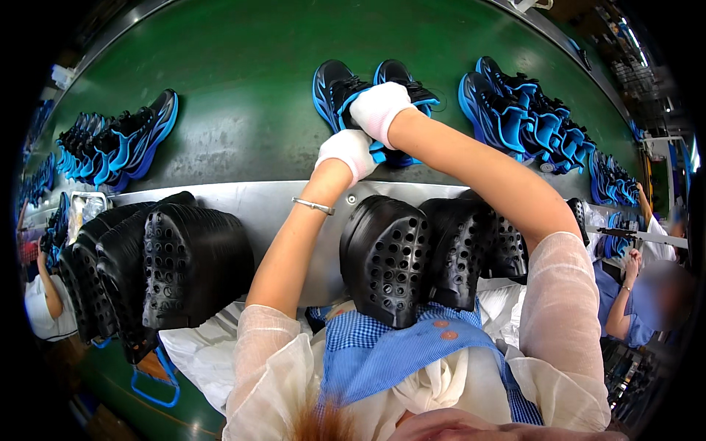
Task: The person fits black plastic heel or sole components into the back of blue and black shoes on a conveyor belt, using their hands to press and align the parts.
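Two black sneakers with bright blue soles and linings, a left-hand sneaker (332,84) and a right-hand sneaker (396,72), sit side by side on a green work surface in front of me. My left hand (347,153), in a white glove, is closed at the heel end of the pair, beside a blue heel part. Just above it, my right hand (381,110), gloved the same way, is curled over the sneakers' openings. The backs of the gloves hide most of the fingers and exactly what they grip. A thin dark lace loop shows right of the right hand.
Rows of like sneakers stand to the left (121,147) and right (526,117) on the green surface (243,81). Between it and my body, nested black moulded pieces with round holes are stacked left (191,264) and right (386,257) along a metal ledge (294,192). Other people work at both sides.
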Tool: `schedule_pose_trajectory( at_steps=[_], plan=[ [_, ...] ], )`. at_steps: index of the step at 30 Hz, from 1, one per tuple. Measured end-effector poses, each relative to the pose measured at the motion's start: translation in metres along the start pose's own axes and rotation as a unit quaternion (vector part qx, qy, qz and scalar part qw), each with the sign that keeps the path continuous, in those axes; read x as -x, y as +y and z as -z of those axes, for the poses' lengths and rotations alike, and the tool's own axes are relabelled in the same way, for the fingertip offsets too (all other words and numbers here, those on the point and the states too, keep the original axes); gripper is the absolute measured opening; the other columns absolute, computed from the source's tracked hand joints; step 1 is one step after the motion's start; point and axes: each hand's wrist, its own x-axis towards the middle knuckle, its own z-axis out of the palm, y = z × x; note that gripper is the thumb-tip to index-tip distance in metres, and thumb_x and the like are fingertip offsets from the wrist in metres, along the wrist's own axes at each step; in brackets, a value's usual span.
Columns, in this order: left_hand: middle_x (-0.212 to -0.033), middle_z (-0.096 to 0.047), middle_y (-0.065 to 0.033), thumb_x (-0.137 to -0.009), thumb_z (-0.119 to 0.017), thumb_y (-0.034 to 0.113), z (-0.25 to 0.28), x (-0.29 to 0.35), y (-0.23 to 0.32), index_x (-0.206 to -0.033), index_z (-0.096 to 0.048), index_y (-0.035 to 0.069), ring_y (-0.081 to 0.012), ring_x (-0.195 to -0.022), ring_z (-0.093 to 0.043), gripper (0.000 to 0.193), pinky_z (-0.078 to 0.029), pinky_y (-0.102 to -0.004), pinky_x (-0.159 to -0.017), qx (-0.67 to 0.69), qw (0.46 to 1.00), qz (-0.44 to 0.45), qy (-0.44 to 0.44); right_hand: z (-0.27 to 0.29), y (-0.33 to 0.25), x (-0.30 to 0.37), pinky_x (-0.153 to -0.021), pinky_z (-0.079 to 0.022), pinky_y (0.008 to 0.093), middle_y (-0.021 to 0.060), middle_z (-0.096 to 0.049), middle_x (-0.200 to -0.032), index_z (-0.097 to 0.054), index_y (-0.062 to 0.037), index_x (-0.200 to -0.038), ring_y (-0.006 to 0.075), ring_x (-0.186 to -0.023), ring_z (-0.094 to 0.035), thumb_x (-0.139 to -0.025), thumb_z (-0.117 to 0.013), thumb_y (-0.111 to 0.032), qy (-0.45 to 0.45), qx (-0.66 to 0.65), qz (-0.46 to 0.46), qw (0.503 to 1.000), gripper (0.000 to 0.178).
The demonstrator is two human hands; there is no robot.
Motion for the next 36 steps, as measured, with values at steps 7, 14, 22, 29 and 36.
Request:
schedule_pose_trajectory(
  at_steps=[7, 14, 22, 29, 36],
  plan=[
    [-0.093, -0.066, -0.0184, -0.079, -0.064, 0.04, -0.013, -0.005, -0.001, -0.094, -0.069, 0.008, -0.036, -0.087, -0.062, 0.036, -0.05, -0.0423, -0.078, -0.024, 0.999, -0.02, 0.011, -0.009, 0.006, -0.008, -0.074, -0.054, 0.0398, 0.0129, -0.07, -0.095, -0.071, -0.0065, -0.093, 0.029, -0.088, -0.068, -0.077, -0.059, -0.007, 0.04, 0.021, 0.015, 0.999, 0.02],
    [-0.087, -0.067, -0.0156, -0.083, -0.06, 0.032, -0.024, 0.015, 0.006, -0.089, -0.067, 0.009, -0.0351, -0.084, -0.064, 0.025, -0.052, -0.0419, -0.076, -0.095, 0.994, -0.012, 0.046, -0.026, 0.019, 0.002, -0.074, -0.053, 0.0414, 0.0142, -0.068, -0.088, -0.069, -0.0091, -0.092, 0.0311, -0.083, -0.067, -0.085, -0.052, -0.024, 0.081, -0.041, 0.057, 0.994, 0.024],
    [-0.087, -0.066, -0.0172, -0.085, -0.051, 0.035, -0.067, 0.041, -0.013, -0.086, -0.066, 0.013, -0.0354, -0.081, -0.064, 0.026, -0.051, -0.0461, -0.07, -0.066, 0.978, -0.058, 0.188, -0.024, 0.045, 0.156, -0.066, -0.051, 0.0372, 0.012, -0.064, -0.083, -0.062, -0.0084, -0.083, 0.0293, -0.076, -0.063, -0.087, -0.055, -0.03, 0.216, -0.172, 0.125, 0.953, 0.023],
    [-0.078, -0.068, -0.0103, -0.08, -0.058, 0.052, -0.055, 0.058, -0.02, -0.084, -0.07, 0.014, -0.0337, -0.077, -0.065, 0.04, -0.051, -0.0422, -0.069, -0.028, 0.984, -0.055, 0.169, -0.05, 0.099, 0.307, -0.068, -0.049, 0.0328, 0.0133, -0.063, -0.083, -0.063, -0.0027, -0.093, 0.0272, -0.073, -0.062, -0.086, -0.059, -0.018, 0.345, -0.221, -0.209, 0.888, 0.017],
    [-0.087, -0.068, -0.0109, -0.085, -0.057, 0.044, -0.05, 0.062, -0.003, -0.096, -0.067, 0.018, -0.032, -0.077, -0.065, 0.029, -0.052, -0.0423, -0.065, -0.03, 0.988, -0.021, 0.147, -0.157, 0.14, 0.416, -0.08, -0.046, 0.0336, 0.0136, -0.064, -0.097, -0.061, -0.0037, -0.104, 0.0283, -0.089, -0.061, -0.09, -0.055, -0.019, 0.324, -0.181, -0.454, 0.81, 0.021]
  ],
)
